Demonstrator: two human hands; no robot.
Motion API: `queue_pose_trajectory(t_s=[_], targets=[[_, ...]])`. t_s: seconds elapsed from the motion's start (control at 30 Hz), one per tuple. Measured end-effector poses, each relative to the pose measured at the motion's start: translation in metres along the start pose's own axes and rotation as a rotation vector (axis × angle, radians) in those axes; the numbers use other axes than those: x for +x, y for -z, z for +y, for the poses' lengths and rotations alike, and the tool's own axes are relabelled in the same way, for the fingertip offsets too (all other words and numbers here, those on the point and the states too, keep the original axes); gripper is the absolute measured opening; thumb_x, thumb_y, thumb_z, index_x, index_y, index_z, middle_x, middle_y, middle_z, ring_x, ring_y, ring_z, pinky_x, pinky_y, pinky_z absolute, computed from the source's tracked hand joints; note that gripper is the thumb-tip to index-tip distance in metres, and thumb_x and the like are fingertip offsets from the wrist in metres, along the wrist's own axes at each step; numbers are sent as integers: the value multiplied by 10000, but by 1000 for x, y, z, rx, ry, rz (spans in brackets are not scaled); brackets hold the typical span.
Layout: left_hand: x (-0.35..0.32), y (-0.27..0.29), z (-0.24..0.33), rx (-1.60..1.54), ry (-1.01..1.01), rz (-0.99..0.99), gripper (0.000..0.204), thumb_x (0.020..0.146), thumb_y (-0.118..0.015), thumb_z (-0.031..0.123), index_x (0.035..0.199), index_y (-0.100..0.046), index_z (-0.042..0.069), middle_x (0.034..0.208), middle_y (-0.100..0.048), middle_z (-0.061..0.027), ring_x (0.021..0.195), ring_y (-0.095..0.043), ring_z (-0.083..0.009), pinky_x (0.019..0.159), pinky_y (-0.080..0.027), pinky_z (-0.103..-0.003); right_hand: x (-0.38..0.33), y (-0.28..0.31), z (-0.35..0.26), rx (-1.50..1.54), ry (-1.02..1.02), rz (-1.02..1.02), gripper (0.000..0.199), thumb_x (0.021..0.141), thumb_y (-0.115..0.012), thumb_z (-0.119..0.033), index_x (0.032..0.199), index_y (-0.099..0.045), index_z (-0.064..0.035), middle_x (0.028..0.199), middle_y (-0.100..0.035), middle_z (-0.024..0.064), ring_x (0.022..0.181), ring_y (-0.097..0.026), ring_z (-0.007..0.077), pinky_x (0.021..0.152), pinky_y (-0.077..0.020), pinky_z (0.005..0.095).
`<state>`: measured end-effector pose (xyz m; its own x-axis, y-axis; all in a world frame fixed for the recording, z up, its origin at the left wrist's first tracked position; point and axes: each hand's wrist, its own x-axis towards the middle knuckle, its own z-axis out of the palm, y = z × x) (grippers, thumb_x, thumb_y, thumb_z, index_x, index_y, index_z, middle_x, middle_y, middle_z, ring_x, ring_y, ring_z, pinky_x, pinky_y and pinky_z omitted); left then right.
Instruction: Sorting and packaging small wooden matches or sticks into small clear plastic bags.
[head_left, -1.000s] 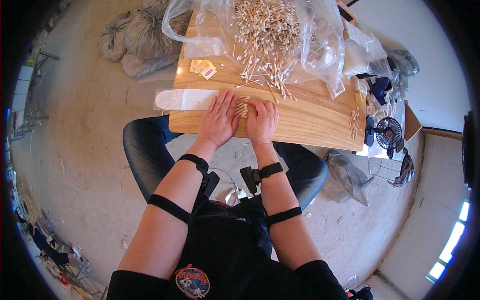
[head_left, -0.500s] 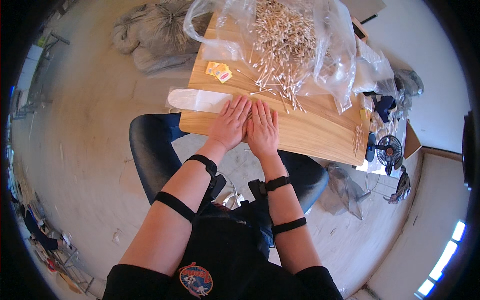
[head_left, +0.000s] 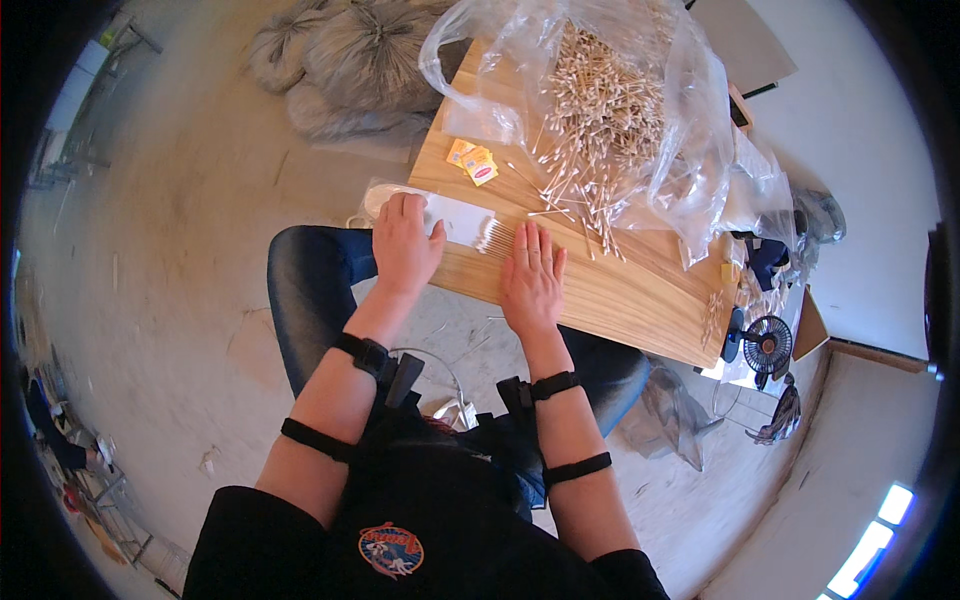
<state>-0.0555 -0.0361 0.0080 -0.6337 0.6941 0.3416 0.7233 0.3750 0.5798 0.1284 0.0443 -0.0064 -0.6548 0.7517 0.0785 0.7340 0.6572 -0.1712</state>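
My right hand lies flat on the wooden table, its fingers stretched out over a small row of cotton swabs. The white tips of that row show left of the fingers; the rest is partly under the hand. My left hand rests over a flat white card in what looks like a clear plastic sleeve, thumb apart from the fingers. Its fingertips bend down near the sleeve's rounded left end. Farther back, a heap of loose cotton swabs spills from a large clear plastic bag.
Small yellow printed cards lie on the table left of the heap. A few swabs lie near the right edge, beside a small black fan. Stuffed sacks sit on the floor at the far left.
My left hand has moved left from beside my right hand to the white card, uncovering the swab tips. My right hand stays over the row. The whole view has shifted slightly.
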Motion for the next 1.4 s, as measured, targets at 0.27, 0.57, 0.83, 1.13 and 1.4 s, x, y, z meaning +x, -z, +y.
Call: queue_pose_trajectory(t_s=[0.27, 0.57, 0.83, 1.13, 1.4], targets=[[15, -8, -12, 70, 60, -158, 201, 752, -647, 51, 914, -539, 2, 835, -617, -188, 818, -620, -389, 704, -496, -477, 25, -6, -32, -20, 116, -83, 536, 991, -435, -269, 1485, -358, -74, 1560, -331, 93, 1463, -255, 286, 1186, -161, 522], [16, -3, -20, -269, 255, -142, 132, 752, -663, 37, 813, -547, 26, 732, -618, -163, 725, -631, -359, 650, -502, -414, 48, -11, -62, -16, 181, -120, 542, 1002, -418, -298, 1498, -341, -94, 1579, -304, 57, 1474, -234, 250, 1194, -130, 516], [18, -3, -32, -167, 124, -109, 113, 800, -647, 60, 885, -578, 31, 831, -636, -149, 801, -627, -355, 720, -505, -429, 50, -20, -85, -28, 156, -106, 596, 999, -415, -318, 1520, -275, -68, 1592, -267, 79, 1482, -208, 258, 1197, -107, 518], [41, -16, -92, -60, 200, 29, 351, 932, -612, 281, 1152, -547, 16, 1003, -638, -216, 891, -625, -395, 774, -494, -480, 40, -14, -73, 22, 115, -72, 759, 966, -446, -476, 1481, -277, 55, 1573, -241, 218, 1480, -177, 337, 1197, -84, 518], [44, -25, -81, -161, 303, -78, 348, 927, -619, 362, 1028, -598, 29, 929, -682, -193, 839, -652, -390, 717, -509, -473, 45, -15, -98, -44, 125, -153, 814, 954, -439, -527, 1473, -280, 79, 1581, -207, 229, 1493, -120, 334, 1196, -64, 519]])
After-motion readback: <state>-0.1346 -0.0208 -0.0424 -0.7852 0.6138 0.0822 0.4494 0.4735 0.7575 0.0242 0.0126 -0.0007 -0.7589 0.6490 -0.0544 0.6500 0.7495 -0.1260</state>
